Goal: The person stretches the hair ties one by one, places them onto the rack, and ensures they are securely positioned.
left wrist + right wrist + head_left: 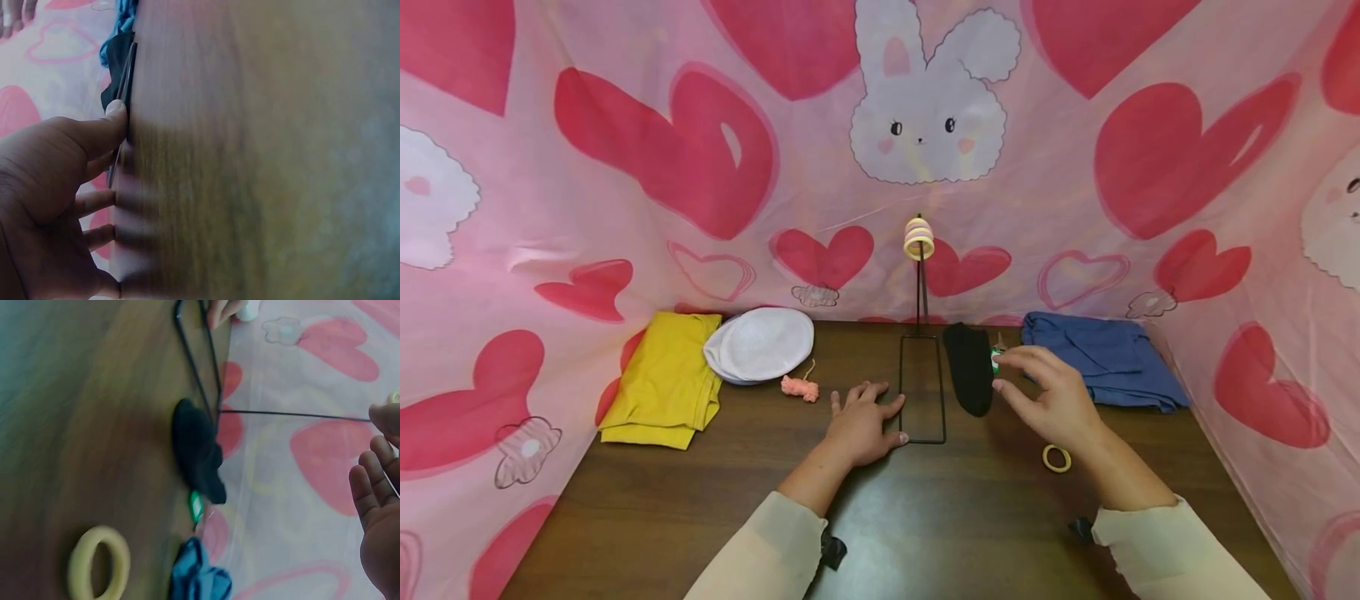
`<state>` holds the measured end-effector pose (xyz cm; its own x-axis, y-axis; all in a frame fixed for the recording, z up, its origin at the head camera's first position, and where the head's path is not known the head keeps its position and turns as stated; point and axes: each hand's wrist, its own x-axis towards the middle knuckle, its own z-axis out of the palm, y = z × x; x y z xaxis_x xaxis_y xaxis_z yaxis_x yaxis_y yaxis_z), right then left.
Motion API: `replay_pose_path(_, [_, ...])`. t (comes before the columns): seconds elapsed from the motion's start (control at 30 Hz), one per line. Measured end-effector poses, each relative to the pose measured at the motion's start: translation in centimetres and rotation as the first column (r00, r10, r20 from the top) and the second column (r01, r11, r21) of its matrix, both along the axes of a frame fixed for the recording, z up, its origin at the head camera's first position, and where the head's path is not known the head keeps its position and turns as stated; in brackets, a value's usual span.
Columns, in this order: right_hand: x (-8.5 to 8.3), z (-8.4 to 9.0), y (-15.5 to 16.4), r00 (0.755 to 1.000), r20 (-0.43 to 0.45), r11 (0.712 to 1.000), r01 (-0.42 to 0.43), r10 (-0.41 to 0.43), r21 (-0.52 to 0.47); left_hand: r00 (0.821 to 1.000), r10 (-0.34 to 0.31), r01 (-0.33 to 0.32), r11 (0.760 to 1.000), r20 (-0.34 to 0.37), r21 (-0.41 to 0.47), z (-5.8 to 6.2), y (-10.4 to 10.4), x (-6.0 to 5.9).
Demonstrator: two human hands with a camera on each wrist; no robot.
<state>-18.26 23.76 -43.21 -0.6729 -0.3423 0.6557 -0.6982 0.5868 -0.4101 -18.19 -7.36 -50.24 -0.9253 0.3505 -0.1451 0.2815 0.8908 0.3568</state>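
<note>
My left hand lies flat on the dark wooden table, its thumb against the rectangular wire base of a thin black stand. The left wrist view shows that thumb touching the wire base. The stand's pole carries stacked yellow and pink rings at its top. My right hand hovers open just right of a black sock, holding nothing. A loose yellow ring lies beneath the right wrist, and the right wrist view shows the ring, the sock and the pole.
A folded yellow cloth, a white cap and a small pink yarn piece lie at the back left. A folded blue cloth and a small green item sit at the back right. Pink heart-print fabric walls the table.
</note>
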Motion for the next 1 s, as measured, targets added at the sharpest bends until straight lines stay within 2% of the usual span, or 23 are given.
replay_pose_path(0.2, [1.0, -0.9, 1.8, 1.0, 0.015, 0.999, 0.012, -0.013, 0.052, 1.0, -0.002, 0.002, 1.0, -0.001, 0.011, 0.1, -0.1, 0.0])
replay_pose_path(0.37, [1.6, -1.6, 3.2, 0.995, 0.091, 0.992, 0.029, -0.041, 0.125, 1.0, 0.003, -0.003, 1.0, 0.001, 0.007, 0.1, -0.1, -0.1])
replay_pose_path(0.6, [2.5, -2.9, 5.5, 0.98, 0.184, 0.964, 0.02, -0.07, 0.264, 1.0, -0.005, 0.005, 1.0, 0.004, -0.002, -0.1, -0.1, -0.1])
replay_pose_path(1.0, [3.7, -4.6, 8.2, 0.963, 0.26, 0.925, -0.034, -0.071, 0.378, 1.0, -0.003, 0.003, 1.0, 0.016, -0.013, -0.1, 0.0, -0.1])
